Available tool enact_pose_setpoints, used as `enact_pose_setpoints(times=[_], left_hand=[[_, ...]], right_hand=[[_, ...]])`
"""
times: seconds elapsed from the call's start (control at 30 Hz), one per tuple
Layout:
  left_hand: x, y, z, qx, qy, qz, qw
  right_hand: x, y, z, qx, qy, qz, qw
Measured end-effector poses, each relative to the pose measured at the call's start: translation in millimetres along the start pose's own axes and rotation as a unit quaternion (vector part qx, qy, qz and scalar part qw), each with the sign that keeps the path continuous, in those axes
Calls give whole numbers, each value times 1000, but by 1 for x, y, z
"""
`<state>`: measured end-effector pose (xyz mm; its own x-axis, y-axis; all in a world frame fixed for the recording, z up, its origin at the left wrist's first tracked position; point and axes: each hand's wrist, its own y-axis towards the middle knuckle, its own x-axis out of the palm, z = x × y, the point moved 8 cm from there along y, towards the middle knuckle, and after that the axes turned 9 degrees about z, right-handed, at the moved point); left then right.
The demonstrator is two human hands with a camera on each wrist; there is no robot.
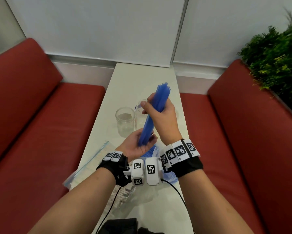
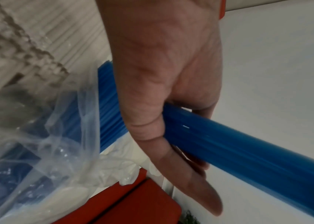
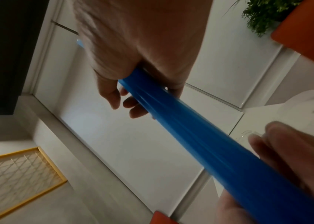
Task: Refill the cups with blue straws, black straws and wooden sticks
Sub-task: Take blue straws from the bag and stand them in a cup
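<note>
Your right hand [image 1: 162, 114] is gripping the upper half of a bundle of long blue plastic straws [image 1: 152, 115], fingers curled round it. Your left hand [image 1: 138, 146] is cupping the bundle's lower end, with the fingers loosely wrapped about it. You are holding the bundle tilted above the narrow white table [image 1: 130, 81], over two clear glass jars: a wide one [image 1: 125, 121] to the left and a taller one [image 1: 139, 114] partly hidden behind the straws. A clear plastic bag of further blue straws [image 2: 106, 106] is lying just below your wrists.
</note>
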<state>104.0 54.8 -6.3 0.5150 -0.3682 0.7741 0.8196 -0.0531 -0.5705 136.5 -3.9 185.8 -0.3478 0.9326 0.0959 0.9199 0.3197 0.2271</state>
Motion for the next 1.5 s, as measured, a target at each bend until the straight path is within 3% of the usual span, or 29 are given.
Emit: enact_pose_setpoints(times=[0.17,0.27,0.47,0.6,0.77,0.83,0.97,1.1,1.17,1.23,1.37,1.43,1.5], left_hand=[[-6,2,-21,-106,12,8,994],[-2,2,-26,-148,44,3,988],[9,3,-24,-162,59,-36,984],[6,6,-21,-149,72,-9,986],[-1,12,-19,-169,59,18,984],[-8,17,-15,-162,72,51,983],[-25,20,-6,-112,144,125,975],[-21,24,17,25,199,165,966],[-15,22,36,94,247,181,947],[-12,18,56,151,302,192,921],[-13,14,86,240,429,208,846],[-12,17,91,269,541,210,769],[-8,19,90,290,665,192,662]], right_hand=[[-3,4,-14,-25,7,-21,999],[1,5,-9,6,-17,-40,999],[2,9,-7,17,-29,-51,998],[-1,11,1,27,-65,-63,996],[0,9,15,64,-148,-164,973],[-3,10,22,71,-185,-204,959],[-19,17,39,131,-208,-214,945],[-31,41,30,136,-209,-204,947],[-43,66,12,106,-189,-165,962],[-62,95,-5,53,-183,-82,978],[-89,131,12,-5,-232,74,970],[-92,136,49,31,-262,112,958],[-93,134,90,65,-300,131,943]])
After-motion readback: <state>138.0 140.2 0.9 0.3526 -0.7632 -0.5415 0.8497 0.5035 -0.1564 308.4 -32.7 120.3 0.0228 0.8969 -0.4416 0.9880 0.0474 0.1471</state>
